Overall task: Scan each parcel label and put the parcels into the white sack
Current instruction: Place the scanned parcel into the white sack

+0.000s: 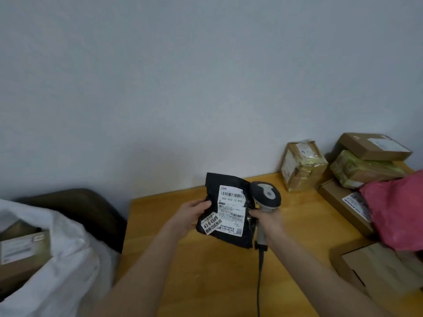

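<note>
Directions are clock positions with the held parcel as dial centre. At 8 o'clock the white sack [61, 259] stands beside the left edge of the wooden table [206, 275], mouth open upward. A cardboard box [23, 257] lies inside it; its pale label is too blurred to read. A dark chair [77, 207] stands behind the sack at 9 o'clock. The left hand [191, 215] grips the left edge of the black poly mailer [229, 239], thumb on the front face, fingers curled behind. The mailer is held upright above the table, label side toward the camera. Its white shipping label [231, 210] carries a barcode and the number "502-602-12-815"; the smaller print is not legible. A tilted sticker [211, 223] at the lower left corner reads "43-6-6609" and "5元". Bare tabletop lies open from 5 to 7 o'clock, between the forearms. The right hand [267, 219] is wrapped round the handle of the grey barcode scanner [266, 195], with the fingertips against the mailer's right edge. The scanner cable [259, 287] runs down to 6 o'clock. From 1 to 4 o'clock the right table edge is crowded: a taped carton [302, 167], a flat brown box [373, 146] atop a green-taped parcel [364, 170], a pink poly mailer [398, 211] and a plain carton [377, 271].
</note>
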